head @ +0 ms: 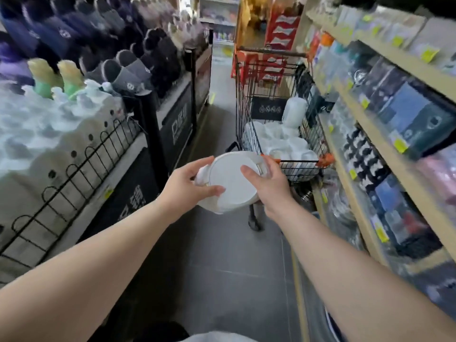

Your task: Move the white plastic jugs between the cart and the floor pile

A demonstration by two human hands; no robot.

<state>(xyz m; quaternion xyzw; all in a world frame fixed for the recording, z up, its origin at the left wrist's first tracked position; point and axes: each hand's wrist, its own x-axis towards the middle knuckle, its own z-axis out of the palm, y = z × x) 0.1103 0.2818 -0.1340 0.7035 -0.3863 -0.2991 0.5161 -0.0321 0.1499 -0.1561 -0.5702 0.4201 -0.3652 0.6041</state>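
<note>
Up front, a white lidded container (232, 183) is tilted lid-up between both hands: the left hand (190, 183) grips its left side, the right hand (266, 180) its right rim, steadying it just short of the shopping cart's (246, 114) near edge, where similar white containers (283, 141) lie.

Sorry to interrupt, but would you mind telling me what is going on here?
A person in a shop aisle holds a white lidded container with both hands: the left hand grips its side, the right hand its other edge. Just ahead stands a wire shopping cart holding similar white items, beside a stocked shelf.
</note>
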